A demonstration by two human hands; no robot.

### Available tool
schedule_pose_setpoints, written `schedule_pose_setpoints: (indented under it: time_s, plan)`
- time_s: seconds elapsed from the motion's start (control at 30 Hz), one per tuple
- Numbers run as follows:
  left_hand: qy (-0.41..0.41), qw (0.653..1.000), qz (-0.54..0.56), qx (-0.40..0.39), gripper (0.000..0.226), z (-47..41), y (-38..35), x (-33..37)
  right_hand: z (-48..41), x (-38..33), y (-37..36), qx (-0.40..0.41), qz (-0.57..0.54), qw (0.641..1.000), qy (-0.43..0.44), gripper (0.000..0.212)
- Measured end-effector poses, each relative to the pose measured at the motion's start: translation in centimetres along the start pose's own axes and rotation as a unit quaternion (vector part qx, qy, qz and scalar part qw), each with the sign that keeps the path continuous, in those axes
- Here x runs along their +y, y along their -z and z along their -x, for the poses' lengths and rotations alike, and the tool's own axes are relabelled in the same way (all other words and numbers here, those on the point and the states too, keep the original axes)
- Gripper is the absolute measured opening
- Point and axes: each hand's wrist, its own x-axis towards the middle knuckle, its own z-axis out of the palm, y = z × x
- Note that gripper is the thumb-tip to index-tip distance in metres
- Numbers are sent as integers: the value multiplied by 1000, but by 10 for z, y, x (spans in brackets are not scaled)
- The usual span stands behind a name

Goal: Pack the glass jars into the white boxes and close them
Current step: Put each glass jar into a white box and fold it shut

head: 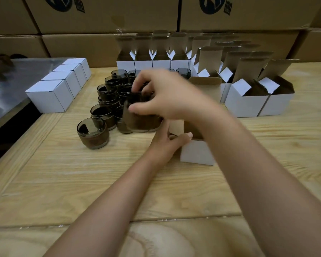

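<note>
Several dark glass jars [102, 97] stand clustered on the wooden table [82, 173], the nearest jar [92, 133] apart at the front. My right hand [165, 93] reaches over the cluster and grips one dark jar [137, 112] by its rim with curled fingers. My left hand [167, 140] holds the left side flap of an open white box [197, 152] that stands just right of the jars. The box's lid flap [205, 88] stands upright behind my right wrist.
A row of closed white boxes [50, 95] lies at the left beside a metal surface [11, 80]. Several open white boxes [248, 102] stand at the back and right. Large brown cartons [100, 13] wall the far side.
</note>
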Motion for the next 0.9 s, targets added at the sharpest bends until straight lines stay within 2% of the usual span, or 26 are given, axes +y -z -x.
schedule_pose_setpoints:
  time_s: [0.07, 0.17, 0.3, 0.5, 0.63, 0.8, 0.9]
  plan:
    - [3, 1000, -4, -7, 61, -1, 0, -7, 5, 3, 31, -19, 0, 1000, -13, 36]
    - [21, 1000, 12, -15, 62, -3, 0, -12, 16, 15, 65, -52, 27, 997, -40, 30]
    - [-12, 1000, 0, -16, 52, -5, 2, -15, 32, 37, 80, -101, 47, 989, -98, 26]
    - [-32, 999, 0, -20, 59, -6, 3, -19, 48, 64, 72, -62, 21, 987, -150, 27]
    - [-29, 999, 1, -25, 64, -6, 3, -19, 48, 68, 65, -73, 61, 983, -159, 27]
    - [-26, 999, -12, -18, 66, -6, 3, -18, 45, 62, 43, -91, 173, 967, -167, 47]
    - [-30, 999, -15, -13, 64, -6, 2, -17, 45, 58, 30, -102, 201, 956, -186, 58]
